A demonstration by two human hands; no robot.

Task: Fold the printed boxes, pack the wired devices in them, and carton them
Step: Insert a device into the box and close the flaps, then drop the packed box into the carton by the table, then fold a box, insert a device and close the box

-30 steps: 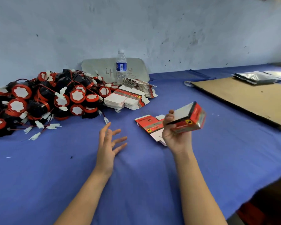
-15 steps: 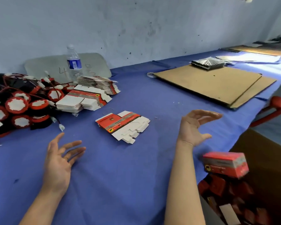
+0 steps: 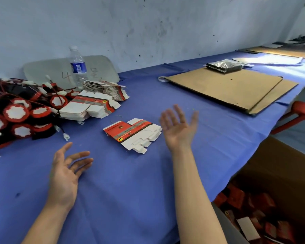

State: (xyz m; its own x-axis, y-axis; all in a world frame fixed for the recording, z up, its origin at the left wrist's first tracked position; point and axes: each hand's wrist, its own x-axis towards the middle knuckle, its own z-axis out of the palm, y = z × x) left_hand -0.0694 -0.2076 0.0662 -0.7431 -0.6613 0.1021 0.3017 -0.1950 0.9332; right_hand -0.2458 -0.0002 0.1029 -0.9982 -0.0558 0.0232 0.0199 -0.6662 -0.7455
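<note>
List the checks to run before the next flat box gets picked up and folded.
1. Right hand free: ok, fingers spread, holding nothing.
2. Left hand free: ok, fingers relaxed, holding nothing.
3. Flat boxes unobstructed: ok, a small stack lies just left of the right hand.
4. Wired devices in supply: ok, a pile at far left.
5. Carton open: ok, packed red boxes inside.
6. Room left in the carton: cannot tell.

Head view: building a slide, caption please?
Left hand and right hand open, empty, flanking flat printed boxes on the blue table.
</note>
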